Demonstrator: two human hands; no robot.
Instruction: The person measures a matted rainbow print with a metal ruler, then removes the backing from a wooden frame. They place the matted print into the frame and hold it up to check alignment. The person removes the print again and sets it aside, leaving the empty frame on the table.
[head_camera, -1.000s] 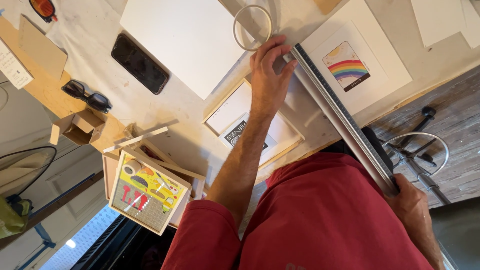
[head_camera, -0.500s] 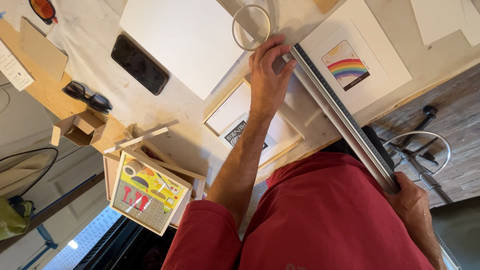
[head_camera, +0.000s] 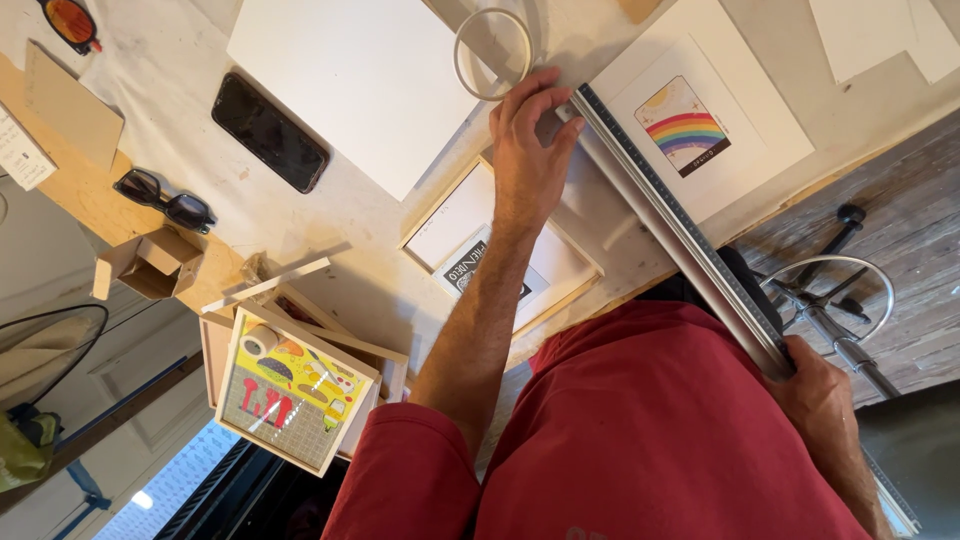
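Overhead view, inverted. A long silver metal straightedge with a dark graduated edge (head_camera: 672, 225) runs diagonally from the pale paint-marked worktop (head_camera: 330, 215) to beyond its edge, crossing a corner of the white mat board bearing a small rainbow print (head_camera: 700, 130). One hand (head_camera: 528, 150), on the left in this upside-down view, has its fingers (head_camera: 545, 100) curled around the far end of the straightedge; the other hand (head_camera: 822, 395), lower right, is clenched around the near end, off the worktop, above the red shirt (head_camera: 650, 440).

Judged from its look, the straightedge is stiff, fairly heavy for its width and smooth enough to slip; hold is best taken at both ends, as shown, clear of the graduated edge.

Nearby lie a light wooden picture frame holding a white sheet (head_camera: 500, 245), a transparent ring of tape (head_camera: 492, 52), a large blank white board (head_camera: 365, 75), a black phone (head_camera: 270, 132) and dark sunglasses (head_camera: 165, 200).
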